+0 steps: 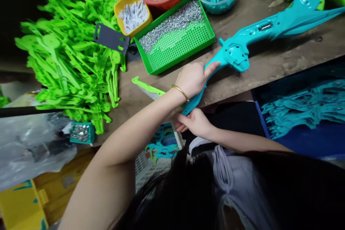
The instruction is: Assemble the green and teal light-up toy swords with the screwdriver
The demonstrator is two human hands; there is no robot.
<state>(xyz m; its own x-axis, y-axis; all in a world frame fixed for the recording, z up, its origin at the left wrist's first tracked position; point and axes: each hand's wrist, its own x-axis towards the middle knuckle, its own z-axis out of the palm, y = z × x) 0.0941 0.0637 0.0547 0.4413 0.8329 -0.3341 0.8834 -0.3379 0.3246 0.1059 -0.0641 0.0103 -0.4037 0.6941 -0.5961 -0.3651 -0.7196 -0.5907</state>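
My left hand (192, 79) clasps the teal part (237, 54) (long axis running away rightward); right hand (195, 122) pinches its near end.

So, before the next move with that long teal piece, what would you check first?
1. Left hand gripping the teal piece: ok.
2. Right hand holding its lower end at the bench edge: ok.
3. Piece supported by the wooden bench: ok.
4. Green tray of metal bits close beside the left hand: ok.
5. Anything seated in the hub: cannot tell.
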